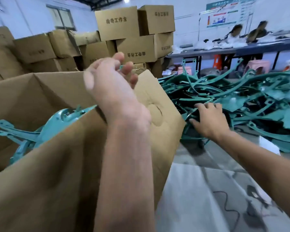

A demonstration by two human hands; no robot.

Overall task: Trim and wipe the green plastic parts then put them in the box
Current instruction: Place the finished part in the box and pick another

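Closest to me, the person's left forearm rises up the middle, and the left hand (110, 76) hangs over the near corner of the open cardboard box (45, 91). Its fingers curl loosely; a sliver of green shows between them, but motion blur hides whether the grip truly holds anything, so I cannot tell. Inside the box, low on the left, lie teal-green plastic parts (32, 131), their straps and round hub overlapping one another against the near wall.

To the right, the right arm stretches out over the pale surface (199, 190), where a thin dark cord (228, 203) lies in a squiggle. The right hand (209, 121) rests with its fingers spread wide on the near edge of a big tangled heap of green parts (241, 101), just beside the box's folded-out flap; the grip is open and flat, closed round nothing.

Further back, brown cartons (124, 30) stand stacked against the wall, printed with characters. At the far right, two people (246, 33) sit at a long dark table (224, 51) under a wall poster (228, 12), with pink stools (258, 65) below.
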